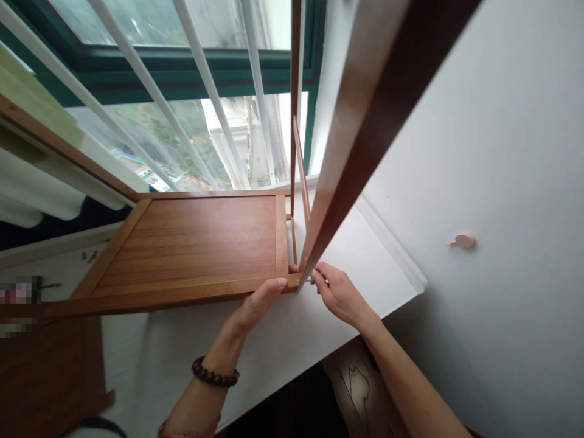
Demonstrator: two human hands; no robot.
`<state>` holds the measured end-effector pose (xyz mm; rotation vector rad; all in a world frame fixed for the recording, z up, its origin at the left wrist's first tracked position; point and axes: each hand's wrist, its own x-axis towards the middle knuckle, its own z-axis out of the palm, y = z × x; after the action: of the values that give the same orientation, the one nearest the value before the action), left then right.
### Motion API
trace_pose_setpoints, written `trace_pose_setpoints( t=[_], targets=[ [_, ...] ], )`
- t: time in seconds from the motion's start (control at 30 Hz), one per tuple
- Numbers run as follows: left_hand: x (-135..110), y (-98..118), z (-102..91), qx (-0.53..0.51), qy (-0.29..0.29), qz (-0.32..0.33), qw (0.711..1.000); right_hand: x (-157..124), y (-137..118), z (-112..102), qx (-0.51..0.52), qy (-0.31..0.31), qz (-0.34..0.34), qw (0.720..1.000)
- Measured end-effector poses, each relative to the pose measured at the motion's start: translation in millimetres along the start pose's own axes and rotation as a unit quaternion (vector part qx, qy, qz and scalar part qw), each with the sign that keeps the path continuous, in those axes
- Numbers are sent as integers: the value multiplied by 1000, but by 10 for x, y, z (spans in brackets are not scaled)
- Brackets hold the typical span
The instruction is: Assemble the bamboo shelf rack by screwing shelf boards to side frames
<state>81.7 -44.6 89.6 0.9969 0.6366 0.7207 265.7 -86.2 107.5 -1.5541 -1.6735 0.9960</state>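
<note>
A brown wooden shelf unit stands on a white surface, its panelled shelf (196, 243) lying flat between rails and upright posts. My left hand (260, 301) is closed round the shelf's front rail near the right corner, thumb on top and fingertips partly hidden behind the wood. At the foot of the tall near post (335, 176), my right hand (340, 289) pinches a small silvery metal piece (309, 280) against the post's outer side. Fingers cover most of that piece, so I cannot tell whether it is a bolt or a key.
Behind the unit is a barred window (159, 128) with a green frame. A white wall (502, 152) with a pink hook (463, 241) rises at the right. Small hardware (89, 257) lies left on the white top (191, 347); a dark wooden board (55, 371) is at the lower left.
</note>
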Motion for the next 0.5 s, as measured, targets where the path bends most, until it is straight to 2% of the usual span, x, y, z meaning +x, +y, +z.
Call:
trace_pose_setpoints(
  t=[0.1, 0.2, 0.3, 0.43, 0.5],
  targets=[
    [-1, 8, 9, 3, -8, -6, 1000, -79, 5, -79, -4, -45, -19, 999],
    [2, 12, 16, 1, -9, -3, 1000, -109, 38, -46, 5, -44, -4, 999],
    [2, 19, 22, -9, -6, -1, 1000, -148, 43, 75, 58, -43, 44, 996],
    [10, 26, 40, -8, 5, -14, 1000, -216, -11, 211, 222, -95, 142, 960],
    [21, 14, 44, 0, 3, -16, 1000, -235, -55, 211, 228, -87, 163, 956]
  ],
)
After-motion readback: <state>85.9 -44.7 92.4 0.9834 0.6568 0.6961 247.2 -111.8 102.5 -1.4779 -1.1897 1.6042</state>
